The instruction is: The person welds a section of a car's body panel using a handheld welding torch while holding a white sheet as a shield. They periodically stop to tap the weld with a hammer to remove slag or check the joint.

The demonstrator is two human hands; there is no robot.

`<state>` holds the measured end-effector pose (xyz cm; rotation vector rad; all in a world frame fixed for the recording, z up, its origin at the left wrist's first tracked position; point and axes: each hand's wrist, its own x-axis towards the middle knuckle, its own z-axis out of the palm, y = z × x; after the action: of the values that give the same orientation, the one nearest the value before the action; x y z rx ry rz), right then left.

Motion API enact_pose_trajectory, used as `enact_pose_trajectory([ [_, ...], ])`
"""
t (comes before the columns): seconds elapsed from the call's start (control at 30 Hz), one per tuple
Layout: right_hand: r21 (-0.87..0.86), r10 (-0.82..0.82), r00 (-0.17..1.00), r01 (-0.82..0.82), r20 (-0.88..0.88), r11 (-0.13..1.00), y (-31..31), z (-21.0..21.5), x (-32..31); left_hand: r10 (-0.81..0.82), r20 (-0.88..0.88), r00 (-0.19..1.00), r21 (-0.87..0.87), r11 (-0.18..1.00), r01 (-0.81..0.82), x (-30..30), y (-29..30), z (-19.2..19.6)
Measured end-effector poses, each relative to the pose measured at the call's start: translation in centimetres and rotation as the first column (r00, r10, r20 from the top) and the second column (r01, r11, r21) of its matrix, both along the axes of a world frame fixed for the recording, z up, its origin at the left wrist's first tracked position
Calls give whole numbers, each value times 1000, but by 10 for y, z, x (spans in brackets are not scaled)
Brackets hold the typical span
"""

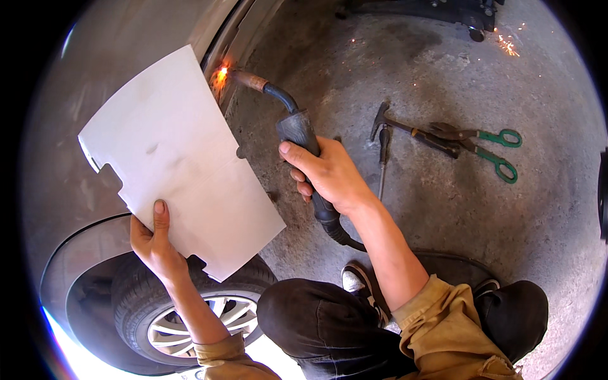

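Gripped torch in right hand, nozzle toward upper-left glow; pinched white sheet in left hand; called for steady aim, with contact unclear in glare.

We can't see the car panel behind the sheet, nor most of our left hand's fingertips. Sheet also covers some of the tyre. Right hand hides part of the torch grip; forearm covers a stretch of cable and the thin tool's tip. Top edge crops the black frame, right edge a dark object (no idea what). Glare blots out detail at the torch's end.
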<state>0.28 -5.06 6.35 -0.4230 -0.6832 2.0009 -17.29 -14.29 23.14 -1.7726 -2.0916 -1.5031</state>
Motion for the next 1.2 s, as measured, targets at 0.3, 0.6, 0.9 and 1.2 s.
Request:
enact_pose_trajectory([
  [0.3, 22, 2, 1000, -3, 9, 1000, 1, -2, -5, 6, -101, 995, -124, 992, -19, 0, 1, -3],
  [0.6, 31, -41, 999, 41, -2, 999, 1, 1, -3, 13, -183, 983, -137, 990, -39, 5, 6, -7],
  [0.9, 21, -31, 998, 30, 50, 999, 2, 1, -2, 30, -170, 985, -180, 982, -61, -3, 4, -7],
  [1.2, -32, 0, 1000, -1, -26, 999, 0, -7, -2, 18, -55, 998, -52, 998, -21, -4, -7, -1],
])
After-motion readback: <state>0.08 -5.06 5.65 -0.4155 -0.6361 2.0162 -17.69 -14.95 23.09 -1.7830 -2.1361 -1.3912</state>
